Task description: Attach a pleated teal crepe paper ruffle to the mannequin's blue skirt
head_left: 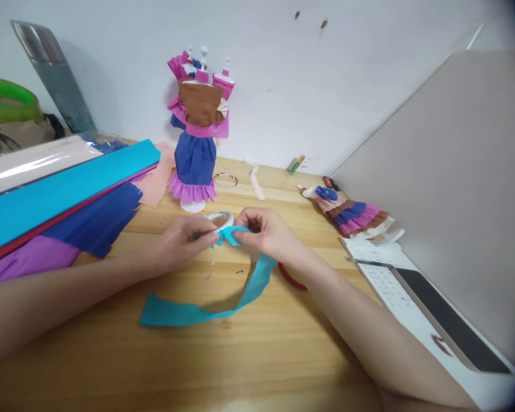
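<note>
My left hand [187, 243] grips a roll of tape [228, 220] between thumb and fingers. A turquoise crepe paper strip [251, 289] has its gathered end against the roll, and my right hand [264, 232] pinches the strip close beside it. From my right hand the strip loops down and curves left across the wooden table, ending in a wide flat tip. Just behind my hands stands a small dress form [195, 157] in a brown, blue and purple paper dress. A red ring-shaped thing [292, 277], partly hidden, lies under my right wrist.
Turquoise, red, blue and purple paper [72, 194] is piled at left, near a tilted bottle [54, 74]. At right lie another paper dress [347, 212] and a white board with a dark panel [450, 315]. A glue stick [297, 164] lies by the wall.
</note>
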A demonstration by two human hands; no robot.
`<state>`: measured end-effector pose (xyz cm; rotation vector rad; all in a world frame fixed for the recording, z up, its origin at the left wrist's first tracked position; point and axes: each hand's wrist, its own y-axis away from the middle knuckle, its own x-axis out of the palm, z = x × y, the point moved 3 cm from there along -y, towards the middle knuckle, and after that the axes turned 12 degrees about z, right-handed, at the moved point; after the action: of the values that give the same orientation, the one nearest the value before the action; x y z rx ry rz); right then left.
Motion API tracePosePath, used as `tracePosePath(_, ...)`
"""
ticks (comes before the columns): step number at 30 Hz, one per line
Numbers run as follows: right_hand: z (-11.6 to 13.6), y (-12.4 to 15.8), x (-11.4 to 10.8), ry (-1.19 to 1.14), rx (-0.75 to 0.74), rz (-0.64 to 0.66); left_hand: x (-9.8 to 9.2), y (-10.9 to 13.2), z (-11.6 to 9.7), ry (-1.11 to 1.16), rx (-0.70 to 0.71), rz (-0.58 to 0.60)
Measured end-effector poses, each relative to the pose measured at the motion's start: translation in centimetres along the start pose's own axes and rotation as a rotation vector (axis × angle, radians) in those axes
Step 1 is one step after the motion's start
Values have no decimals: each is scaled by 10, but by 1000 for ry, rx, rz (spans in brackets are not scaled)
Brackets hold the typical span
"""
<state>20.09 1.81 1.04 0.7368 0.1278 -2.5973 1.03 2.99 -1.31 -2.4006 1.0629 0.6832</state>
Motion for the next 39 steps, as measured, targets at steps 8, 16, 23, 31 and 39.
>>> tracePosePath(8, 4, 2, 0, -19, -39, -10, 0, -1, 0, 22, -26, -6)
tracePosePath(16, 4, 1, 6, -70, -47, 8, 0, 0, -2, -36, -8, 11)
tracePosePath(23, 0, -2, 6, -66, -37, 11, 2, 0, -1, -20, -19, 21)
tracePosePath(31, -2, -2, 7, -25, -24, -14, 2, 0, -3, -45, -2, 12)
tracePosePath(39, -9, -6, 9, -100, 27, -2, 3, 1, -8, -65, 53, 21)
